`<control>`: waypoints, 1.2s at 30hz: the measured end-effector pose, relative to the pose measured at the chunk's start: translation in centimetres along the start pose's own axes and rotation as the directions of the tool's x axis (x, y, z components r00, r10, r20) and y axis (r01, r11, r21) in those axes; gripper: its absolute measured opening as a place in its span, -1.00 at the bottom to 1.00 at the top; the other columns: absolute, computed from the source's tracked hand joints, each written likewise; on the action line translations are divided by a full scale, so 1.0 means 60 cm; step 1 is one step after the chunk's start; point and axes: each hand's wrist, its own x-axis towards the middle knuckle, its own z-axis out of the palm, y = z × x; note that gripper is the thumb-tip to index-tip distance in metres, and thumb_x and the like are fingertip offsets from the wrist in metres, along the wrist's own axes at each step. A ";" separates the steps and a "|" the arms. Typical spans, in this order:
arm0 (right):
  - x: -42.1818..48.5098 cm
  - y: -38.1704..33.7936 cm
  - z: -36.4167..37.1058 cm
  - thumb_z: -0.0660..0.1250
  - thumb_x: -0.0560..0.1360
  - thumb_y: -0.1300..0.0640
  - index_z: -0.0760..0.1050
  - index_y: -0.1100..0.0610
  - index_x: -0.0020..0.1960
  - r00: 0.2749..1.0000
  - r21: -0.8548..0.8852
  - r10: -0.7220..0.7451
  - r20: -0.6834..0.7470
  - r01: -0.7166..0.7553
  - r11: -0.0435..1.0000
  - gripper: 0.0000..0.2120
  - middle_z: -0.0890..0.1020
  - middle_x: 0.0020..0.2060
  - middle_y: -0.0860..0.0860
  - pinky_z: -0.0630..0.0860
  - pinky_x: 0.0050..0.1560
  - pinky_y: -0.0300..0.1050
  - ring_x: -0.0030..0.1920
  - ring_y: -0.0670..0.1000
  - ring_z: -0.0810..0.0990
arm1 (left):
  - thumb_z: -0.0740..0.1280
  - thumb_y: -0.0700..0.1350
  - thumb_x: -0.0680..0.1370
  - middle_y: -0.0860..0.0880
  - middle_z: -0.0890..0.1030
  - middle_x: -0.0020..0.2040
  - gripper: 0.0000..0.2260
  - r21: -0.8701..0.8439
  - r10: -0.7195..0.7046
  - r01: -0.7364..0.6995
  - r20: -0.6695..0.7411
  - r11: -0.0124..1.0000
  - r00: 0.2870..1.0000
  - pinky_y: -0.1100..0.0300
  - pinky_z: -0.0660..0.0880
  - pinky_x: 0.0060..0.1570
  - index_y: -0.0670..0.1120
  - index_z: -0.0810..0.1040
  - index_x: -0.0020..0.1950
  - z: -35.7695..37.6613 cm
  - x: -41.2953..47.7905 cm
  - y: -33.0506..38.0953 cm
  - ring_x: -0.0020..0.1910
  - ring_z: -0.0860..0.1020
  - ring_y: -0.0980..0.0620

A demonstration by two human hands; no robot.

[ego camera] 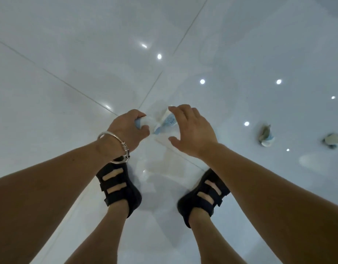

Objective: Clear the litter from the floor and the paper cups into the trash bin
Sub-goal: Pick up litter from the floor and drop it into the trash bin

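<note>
My left hand [129, 128], with a silver bangle on its wrist, grips a crumpled white-and-blue paper cup [140, 122] just above the white tiled floor. Right beside it lies a second crushed paper cup [165, 121], white with a blue print. My right hand [191, 130] hovers over that cup with its fingers spread, fingertips at its rim; whether they touch is unclear. Two more crushed cups lie on the floor to the right, one [265, 139] nearer and one [334, 140] close to the frame's edge. No trash bin is in view.
My two feet in black strapped sandals stand on the glossy tiles, the left foot [119, 189] and the right foot [202, 197] just below the hands. Ceiling lights glint off the floor [88, 54], which stretches away on all sides.
</note>
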 end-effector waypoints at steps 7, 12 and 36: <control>0.116 0.035 0.100 0.41 0.43 -0.09 0.10 -0.08 0.48 0.982 -0.316 0.053 0.182 0.008 0.949 -0.26 0.18 0.40 0.08 0.50 0.03 0.03 0.21 0.16 0.37 | 0.37 -0.03 0.48 0.03 0.51 -0.12 -0.74 0.010 -0.139 0.140 -0.070 0.990 0.988 0.30 0.29 -0.20 -0.06 0.52 0.14 0.032 0.030 -0.175 -0.19 0.44 0.05; 0.087 0.021 0.144 0.35 0.49 0.05 0.33 0.11 0.35 0.976 -0.211 0.138 0.167 -0.102 0.972 -0.53 0.32 0.24 0.15 0.52 -0.11 0.00 0.07 0.16 0.44 | 0.36 -0.03 0.47 0.03 0.51 -0.09 -0.71 0.026 -0.155 0.156 -0.051 0.987 0.987 0.20 0.32 -0.12 -0.08 0.52 0.16 0.049 0.021 -0.207 -0.13 0.45 0.02; -0.208 -0.513 -0.734 0.38 0.45 -0.05 0.37 0.01 0.34 0.993 -0.227 -0.097 -0.072 0.078 0.971 -0.51 0.33 0.27 0.01 0.53 -0.03 -0.05 0.11 0.09 0.50 | 0.32 0.01 0.50 -0.07 0.60 0.07 -0.66 -0.075 0.066 -0.104 -0.396 0.992 0.916 0.21 0.43 -0.08 -0.03 0.46 0.25 -0.622 -0.587 0.201 -0.03 0.53 -0.04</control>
